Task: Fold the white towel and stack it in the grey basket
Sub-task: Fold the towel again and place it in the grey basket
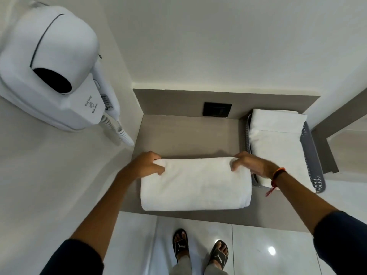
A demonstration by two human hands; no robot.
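A white towel [195,185] lies folded into a wide rectangle on the brown counter [188,133], near its front edge. My left hand [148,164] grips the towel's far left corner. My right hand [251,164] grips the far right corner; a red thread band sits on that wrist. The grey basket [311,155] stands at the right end of the counter, right beside my right hand, and holds folded white towels [278,139] that fill most of it.
A white wall hair dryer [53,68] with a coiled cord hangs on the left wall, above the counter's left end. A black socket plate [217,109] sits on the back panel. Below the counter edge are a white tiled floor and my sandalled feet [200,251].
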